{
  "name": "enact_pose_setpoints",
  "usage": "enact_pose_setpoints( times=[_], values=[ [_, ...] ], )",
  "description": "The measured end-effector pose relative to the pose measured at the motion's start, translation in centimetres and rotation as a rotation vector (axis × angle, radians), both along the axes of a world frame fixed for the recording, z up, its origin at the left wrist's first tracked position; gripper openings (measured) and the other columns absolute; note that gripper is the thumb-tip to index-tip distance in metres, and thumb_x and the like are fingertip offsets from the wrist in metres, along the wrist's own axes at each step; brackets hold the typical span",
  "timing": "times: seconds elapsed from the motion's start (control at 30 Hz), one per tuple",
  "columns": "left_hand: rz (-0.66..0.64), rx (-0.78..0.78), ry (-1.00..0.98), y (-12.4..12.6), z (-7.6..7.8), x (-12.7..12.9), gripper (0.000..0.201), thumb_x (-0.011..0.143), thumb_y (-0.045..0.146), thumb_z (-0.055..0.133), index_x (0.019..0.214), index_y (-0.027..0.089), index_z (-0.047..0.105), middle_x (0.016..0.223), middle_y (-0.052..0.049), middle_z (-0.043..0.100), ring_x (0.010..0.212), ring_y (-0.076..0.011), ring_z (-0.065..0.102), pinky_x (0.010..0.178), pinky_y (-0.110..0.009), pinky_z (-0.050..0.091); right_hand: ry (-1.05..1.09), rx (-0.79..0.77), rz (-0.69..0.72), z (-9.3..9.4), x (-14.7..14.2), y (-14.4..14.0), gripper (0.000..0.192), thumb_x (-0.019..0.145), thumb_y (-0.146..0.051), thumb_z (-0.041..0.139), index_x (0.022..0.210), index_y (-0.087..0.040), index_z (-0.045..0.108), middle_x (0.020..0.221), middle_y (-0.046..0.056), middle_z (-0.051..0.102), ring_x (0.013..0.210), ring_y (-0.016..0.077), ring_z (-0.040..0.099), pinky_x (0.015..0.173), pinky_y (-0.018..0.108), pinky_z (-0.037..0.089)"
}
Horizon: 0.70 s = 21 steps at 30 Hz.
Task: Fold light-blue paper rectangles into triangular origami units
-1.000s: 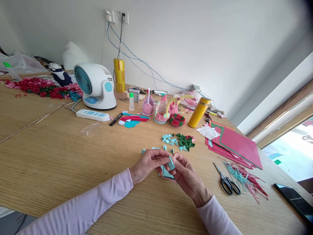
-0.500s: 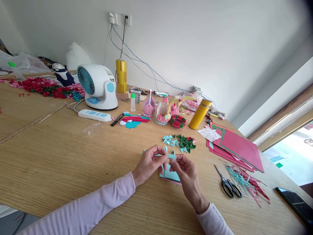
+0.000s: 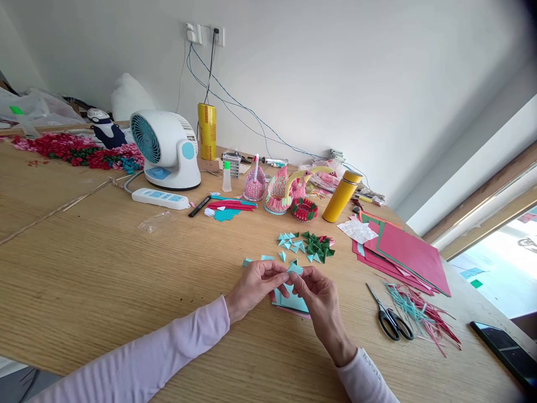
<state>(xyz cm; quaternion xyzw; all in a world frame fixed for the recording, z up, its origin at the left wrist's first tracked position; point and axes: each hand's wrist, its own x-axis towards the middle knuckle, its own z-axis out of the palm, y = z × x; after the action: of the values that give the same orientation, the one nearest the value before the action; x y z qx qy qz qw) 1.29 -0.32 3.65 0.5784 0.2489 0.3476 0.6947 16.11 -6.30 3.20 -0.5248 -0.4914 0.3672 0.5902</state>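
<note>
Blue paper (image 3: 296, 269) has tilted between hands (image 3: 324, 295), edges clear of scissors (image 3: 383, 308).

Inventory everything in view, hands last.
Paper piece: 1, light blue, centre
Cut sheets: several, blue over pink, below it
Folded triangles: many, mostly blue, green, beyond
Scissors: 1, black-handled, right
Paper strips: many, blue, red, beside scissors
Phone: 1, dark, right edge
Large sheets: several, mostly red, right
Flask: 1, yellow, back
Paper models: several, mostly pink, back
Fan: 1, white, back left
Power strip: 1, white, before fan
Canister: 1, yellow, by wall
Flowery pile: uncounted, mostly red, left
Remaining clutter: uncounted, mixed, back
Table: 1, brown, foreground
Left hand: 1, lilac-sleeved, on paper piece
Right hand: 1, lilac-sleeved, on paper piece
</note>
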Motion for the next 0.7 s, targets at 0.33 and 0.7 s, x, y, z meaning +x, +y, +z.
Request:
enact_pose_setpoints(
  times=[0.33,0.7],
  values=[
    [0.09,-0.046,0.002,-0.5,0.0,0.3,0.031,0.077,0.041,0.068,0.077,0.011,0.059,0.076,-0.006,0.068,0.062,-0.0139,0.065,0.044,-0.018,0.04,0.059,0.098,-0.122,0.4,1.4,0.4,0.031,0.089,-0.044,0.056,0.073,-0.018,0.061,0.06,-0.002,0.053,0.052,0.0107,0.046,0.053,0.024,0.038],
    [0.088,-0.047,-0.024,-0.6,0.0,0.4,0.037,0.075,0.045,0.07,0.082,0.01,0.062,0.079,-0.008,0.069,0.055,-0.0127,0.064,0.041,-0.017,0.038,-0.248,0.124,-0.121,0.3,0.2,0.1,0.019,0.081,-0.037,0.067,0.078,-0.02,0.06,0.068,0.0,0.063,0.058,0.0145,0.06,0.057,0.027,0.047]
  ],
)
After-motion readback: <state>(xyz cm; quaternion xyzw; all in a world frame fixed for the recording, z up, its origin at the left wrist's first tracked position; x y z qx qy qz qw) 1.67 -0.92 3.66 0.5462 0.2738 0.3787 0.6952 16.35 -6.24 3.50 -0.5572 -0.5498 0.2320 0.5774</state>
